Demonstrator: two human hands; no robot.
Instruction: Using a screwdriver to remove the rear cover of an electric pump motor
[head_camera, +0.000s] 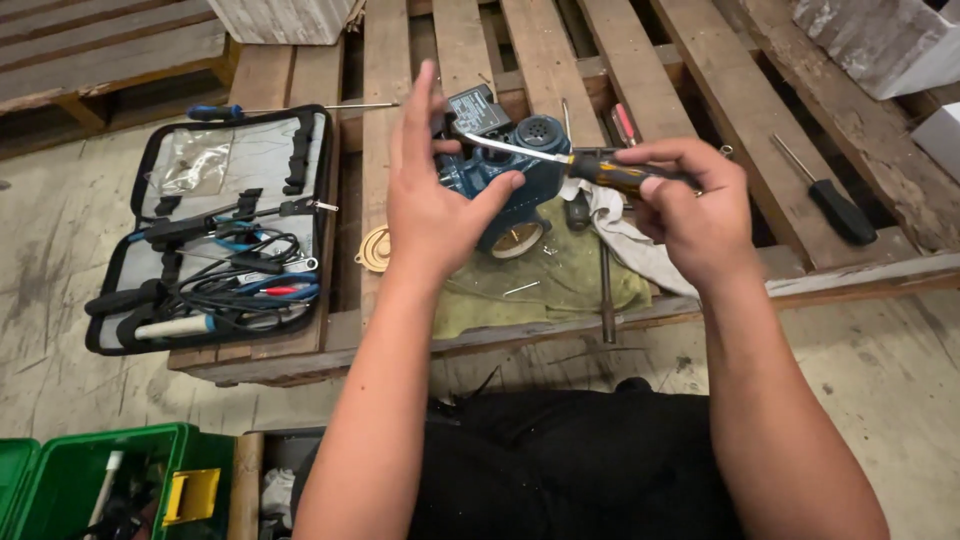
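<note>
While our left hand (430, 205) steadied the blue power tool (505, 175) on the pallet (400, 60), fingers half spread, our right hand (690, 205) closed around a screwdriver (560, 160), shaft lying crosswise, tip pointing left. An open tool case (235, 165) lay left, rag (630, 245) beneath.

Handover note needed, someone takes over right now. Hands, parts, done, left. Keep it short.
Left hand: steadies the blue power tool, thumb on its body, fingers spread upward.
Right hand: grips a screwdriver with a yellow-black handle, tip at the tool's top.
Tool rests on a green cloth on the pallet.
Done: a round brass-coloured part lies off to the left of the tool.
Left: work at the tool's top is in hand; whether the screw is loose cannot be told.
Spares: open tool case to the left, black-handled screwdriver to the right.
</note>
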